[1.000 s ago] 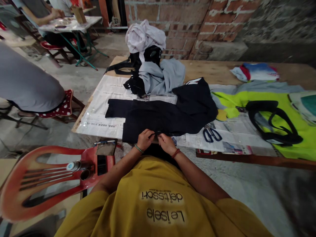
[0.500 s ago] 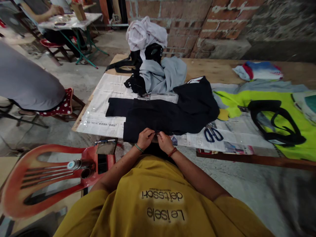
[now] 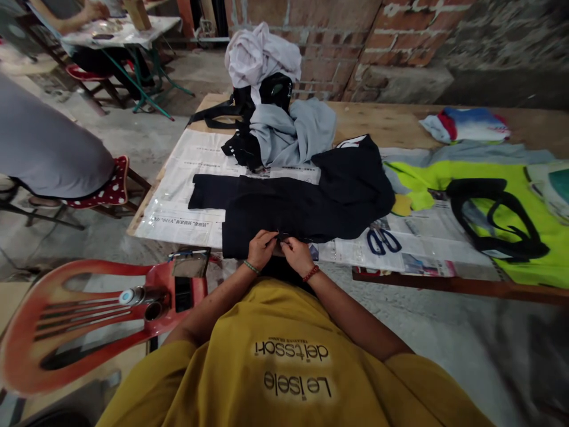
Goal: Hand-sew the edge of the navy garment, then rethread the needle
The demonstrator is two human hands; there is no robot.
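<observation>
A dark navy garment (image 3: pixel 284 201), looking like trousers, lies spread on newspaper over the table, its near edge at my body. My left hand (image 3: pixel 261 249) is closed, thumb and fingers pinching that near edge. Close beside it, my right hand (image 3: pixel 297 255) pinches the same edge, fingers together. Between the fingertips a thin dark bit shows, too small to name. Dark-handled scissors (image 3: pixel 383 242) lie on the newspaper to the right of my right hand.
Behind the garment are grey cloth (image 3: pixel 311 133), a black bag (image 3: pixel 275 92) and pale cloth (image 3: pixel 262 56). Neon yellow cloth (image 3: pixel 471 172) with a black strap (image 3: pixel 524 237) lies right. A red chair (image 3: pixel 89 267) holding a bottle stands left. A seated person (image 3: pixel 48 136) is farther left.
My hands stay at the garment's near edge. The left fingertips have shifted slightly, and a thin dark bit now sticks up between the hands. The view has moved a little.
</observation>
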